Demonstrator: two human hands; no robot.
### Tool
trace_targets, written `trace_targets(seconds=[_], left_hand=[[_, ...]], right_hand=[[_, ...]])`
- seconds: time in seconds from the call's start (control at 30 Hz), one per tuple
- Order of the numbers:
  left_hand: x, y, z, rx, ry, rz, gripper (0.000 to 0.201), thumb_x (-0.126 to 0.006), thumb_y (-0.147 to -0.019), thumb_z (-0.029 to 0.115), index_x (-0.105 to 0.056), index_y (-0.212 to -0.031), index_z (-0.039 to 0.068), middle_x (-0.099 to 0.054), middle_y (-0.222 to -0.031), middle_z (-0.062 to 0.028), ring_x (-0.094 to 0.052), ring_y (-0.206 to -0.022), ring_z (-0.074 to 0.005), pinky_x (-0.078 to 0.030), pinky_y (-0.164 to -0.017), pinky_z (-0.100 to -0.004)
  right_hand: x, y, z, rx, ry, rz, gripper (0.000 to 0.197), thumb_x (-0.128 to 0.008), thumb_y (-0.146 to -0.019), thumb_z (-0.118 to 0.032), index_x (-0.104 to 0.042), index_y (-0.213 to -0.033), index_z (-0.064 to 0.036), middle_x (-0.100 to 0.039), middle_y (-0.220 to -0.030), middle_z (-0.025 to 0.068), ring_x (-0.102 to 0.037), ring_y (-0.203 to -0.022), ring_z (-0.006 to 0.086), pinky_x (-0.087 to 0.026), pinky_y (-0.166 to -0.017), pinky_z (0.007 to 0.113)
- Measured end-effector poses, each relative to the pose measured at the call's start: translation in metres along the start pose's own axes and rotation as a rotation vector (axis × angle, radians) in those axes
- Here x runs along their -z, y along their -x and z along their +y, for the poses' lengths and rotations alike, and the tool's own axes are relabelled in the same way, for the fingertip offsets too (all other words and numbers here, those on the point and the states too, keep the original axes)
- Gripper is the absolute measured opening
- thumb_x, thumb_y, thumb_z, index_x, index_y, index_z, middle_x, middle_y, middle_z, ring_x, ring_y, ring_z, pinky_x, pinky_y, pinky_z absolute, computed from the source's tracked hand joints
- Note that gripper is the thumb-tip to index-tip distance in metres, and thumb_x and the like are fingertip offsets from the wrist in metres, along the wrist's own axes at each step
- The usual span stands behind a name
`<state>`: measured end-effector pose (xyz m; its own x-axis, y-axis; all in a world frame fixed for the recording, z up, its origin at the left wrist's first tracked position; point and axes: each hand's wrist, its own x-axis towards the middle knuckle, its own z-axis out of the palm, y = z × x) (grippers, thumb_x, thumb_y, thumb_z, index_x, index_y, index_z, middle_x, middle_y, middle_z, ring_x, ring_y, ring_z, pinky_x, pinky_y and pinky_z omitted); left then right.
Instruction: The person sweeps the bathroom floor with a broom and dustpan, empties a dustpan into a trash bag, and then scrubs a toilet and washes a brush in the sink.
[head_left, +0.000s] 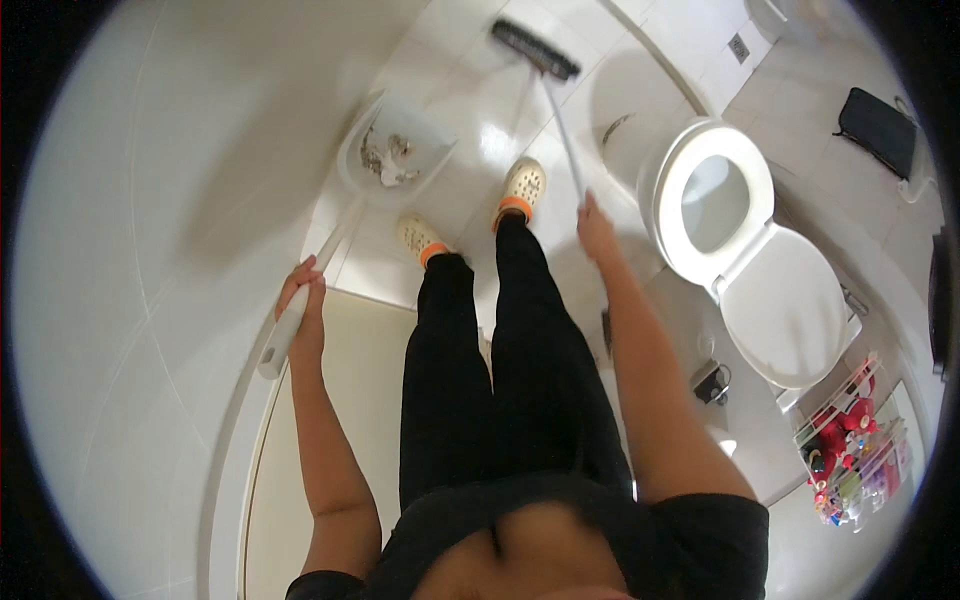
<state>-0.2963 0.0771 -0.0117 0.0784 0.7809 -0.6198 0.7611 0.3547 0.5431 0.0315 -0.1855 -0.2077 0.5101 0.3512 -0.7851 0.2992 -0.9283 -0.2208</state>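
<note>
Your left hand (303, 300) sits closest to the lens, fingers wrapped tight around the white handle of the long-handled dustpan (392, 150). That handle runs up and to the right from your grip, so the pan itself rests on the tiled floor (470, 120) ahead of your left shoe (420, 240), with a little clump of debris inside. Your right hand (597, 228) is closed on the thin pole of the broom (535, 48). The pole slants up and left, so the dark brush head lands farther out, beyond the pan and to its right. So the bristles are well apart from the pan's mouth. Toilet (735, 230) is off to your right, lid up.
</note>
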Motion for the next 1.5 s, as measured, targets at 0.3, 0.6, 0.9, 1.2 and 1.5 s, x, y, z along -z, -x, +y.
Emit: trace_targets(seconds=[0.3, 0.6, 0.9, 1.2, 1.5], left_hand=[[0.003, 0.004, 0.003, -0.032, 0.004, 0.020, 0.009, -0.057, -0.086, 0.010, -0.060, -0.090, 0.004, -0.058, -0.118, -0.0114, -0.052, -0.110, -0.0228, -0.038, -0.096, -0.0338], [0.009, 0.012, -0.018, 0.001, 0.149, 0.166, 0.008, -0.059, -0.084, 0.007, -0.061, -0.089, 0.001, -0.058, -0.116, -0.0153, -0.052, -0.110, -0.0222, -0.040, -0.095, -0.0329], [-0.011, 0.006, -0.011, 0.018, 0.161, 0.229, 0.010, -0.060, -0.084, 0.009, -0.060, -0.090, 0.000, -0.060, -0.112, -0.0139, -0.054, -0.105, -0.0197, -0.042, -0.092, -0.0308], [-0.002, 0.003, -0.026, 0.023, 0.133, 0.218, 0.014, -0.061, -0.084, 0.014, -0.060, -0.089, 0.001, -0.061, -0.112, -0.0133, -0.055, -0.105, -0.0209, -0.041, -0.092, -0.0311], [0.021, -0.003, -0.062, 0.062, 0.302, 0.164, 0.011, -0.059, -0.084, 0.009, -0.059, -0.090, 0.000, -0.059, -0.113, -0.0161, -0.053, -0.108, -0.0222, -0.040, -0.095, -0.0324]], right_hand=[[0.030, -0.005, -0.028, -0.053, -0.172, -0.070, 0.044, -0.041, -0.092, -0.025, -0.037, -0.133, -0.0084, -0.061, -0.097, 0.0269, -0.058, -0.093, 0.0438, -0.044, -0.081, 0.050], [0.074, 0.038, -0.055, -0.141, -0.279, -0.203, 0.045, -0.041, -0.092, -0.030, -0.042, -0.132, -0.0065, -0.063, -0.088, 0.0218, -0.057, -0.050, 0.0273, -0.049, -0.052, 0.039], [0.051, -0.120, -0.137, 0.075, -0.113, -0.185, 0.048, -0.037, -0.088, -0.018, -0.032, -0.129, 0.0064, -0.062, -0.086, 0.0265, -0.063, -0.062, 0.0334, -0.052, -0.060, 0.042], [-0.033, 0.129, -0.090, 0.228, 0.086, -0.383, 0.052, -0.043, -0.090, -0.022, -0.027, -0.139, -0.0102, -0.061, -0.087, 0.0282, -0.059, -0.083, 0.0444, -0.046, -0.075, 0.051], [0.052, 0.090, -0.042, -0.207, -0.086, -0.161, 0.046, -0.041, -0.094, -0.022, -0.034, -0.136, -0.0052, -0.061, -0.089, 0.0209, -0.060, -0.056, 0.0281, -0.049, -0.049, 0.040]])
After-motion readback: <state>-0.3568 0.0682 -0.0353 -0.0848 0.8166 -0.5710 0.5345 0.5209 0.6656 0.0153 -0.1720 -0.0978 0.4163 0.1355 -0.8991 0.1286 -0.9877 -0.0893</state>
